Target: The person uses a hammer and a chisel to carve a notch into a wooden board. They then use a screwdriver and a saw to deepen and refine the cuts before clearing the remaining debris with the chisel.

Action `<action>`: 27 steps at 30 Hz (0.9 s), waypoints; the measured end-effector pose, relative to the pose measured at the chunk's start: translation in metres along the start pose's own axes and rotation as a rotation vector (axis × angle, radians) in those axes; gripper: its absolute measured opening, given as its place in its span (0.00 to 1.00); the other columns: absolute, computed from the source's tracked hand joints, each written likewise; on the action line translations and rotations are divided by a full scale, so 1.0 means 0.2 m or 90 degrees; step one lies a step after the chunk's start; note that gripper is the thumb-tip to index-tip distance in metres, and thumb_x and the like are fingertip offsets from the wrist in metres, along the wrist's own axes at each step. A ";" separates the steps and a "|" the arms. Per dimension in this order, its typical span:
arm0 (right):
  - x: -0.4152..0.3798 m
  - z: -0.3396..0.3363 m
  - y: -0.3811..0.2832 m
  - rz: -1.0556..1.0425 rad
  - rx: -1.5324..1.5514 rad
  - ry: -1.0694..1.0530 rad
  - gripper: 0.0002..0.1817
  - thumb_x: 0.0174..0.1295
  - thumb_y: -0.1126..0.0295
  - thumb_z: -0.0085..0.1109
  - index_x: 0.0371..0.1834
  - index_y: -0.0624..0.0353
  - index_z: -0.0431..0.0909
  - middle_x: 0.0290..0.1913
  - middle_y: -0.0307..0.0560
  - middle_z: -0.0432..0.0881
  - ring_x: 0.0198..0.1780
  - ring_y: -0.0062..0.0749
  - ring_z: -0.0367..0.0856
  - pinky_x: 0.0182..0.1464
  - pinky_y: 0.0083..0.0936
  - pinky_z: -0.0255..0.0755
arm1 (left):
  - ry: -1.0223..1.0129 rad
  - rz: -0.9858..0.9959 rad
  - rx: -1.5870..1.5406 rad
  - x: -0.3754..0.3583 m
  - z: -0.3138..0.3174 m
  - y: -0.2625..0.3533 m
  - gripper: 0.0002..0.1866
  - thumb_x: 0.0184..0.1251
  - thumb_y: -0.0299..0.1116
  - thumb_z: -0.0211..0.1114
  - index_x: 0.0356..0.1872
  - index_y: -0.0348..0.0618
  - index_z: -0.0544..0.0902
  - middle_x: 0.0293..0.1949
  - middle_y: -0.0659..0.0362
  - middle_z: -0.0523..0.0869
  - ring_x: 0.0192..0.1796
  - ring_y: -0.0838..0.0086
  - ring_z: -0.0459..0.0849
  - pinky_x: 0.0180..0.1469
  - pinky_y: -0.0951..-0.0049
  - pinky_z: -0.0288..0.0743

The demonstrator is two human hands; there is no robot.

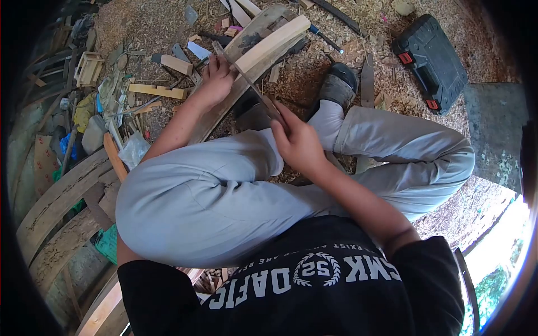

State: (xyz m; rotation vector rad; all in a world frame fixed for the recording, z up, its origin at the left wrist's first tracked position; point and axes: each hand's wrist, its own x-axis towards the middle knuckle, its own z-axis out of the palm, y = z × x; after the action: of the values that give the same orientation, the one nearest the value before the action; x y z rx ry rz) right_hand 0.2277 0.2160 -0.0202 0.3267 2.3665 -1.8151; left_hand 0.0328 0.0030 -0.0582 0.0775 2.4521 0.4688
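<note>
My right hand point(300, 143) is closed round the near end of a long, narrow file point(255, 88). The file slants up and left, lying across the near end of a pale wooden piece point(274, 43). At the file's far part, my left hand point(217, 80) has its fingers curled against the tool; its thumb is partly hidden. The pale piece rests on a worn, dark-stained board point(216, 115), which runs down between my legs.
A black tool case point(431, 64) lies on the shavings at the right. Wood offcuts, including a notched strip point(158, 91), are scattered at the left. Near my shoe point(339, 84) is a blue-handled tool point(325, 38). Curved timbers point(61, 190) lie at the far left.
</note>
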 end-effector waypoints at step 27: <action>0.22 0.10 -0.01 -0.078 -0.017 0.053 0.26 0.74 0.59 0.61 0.68 0.66 0.82 0.38 0.70 0.89 0.42 0.65 0.92 0.48 0.50 0.85 | 0.007 0.051 0.057 0.07 0.02 -0.10 0.46 0.84 0.61 0.47 0.89 0.40 0.50 0.89 0.35 0.34 0.89 0.32 0.35 0.88 0.41 0.39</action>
State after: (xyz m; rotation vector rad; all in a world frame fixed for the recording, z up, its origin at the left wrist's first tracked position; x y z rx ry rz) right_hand 0.1850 0.1992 -0.0348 0.2650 2.5163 -1.8552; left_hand 0.0246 -0.0126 -0.0765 0.2104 2.4876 0.3954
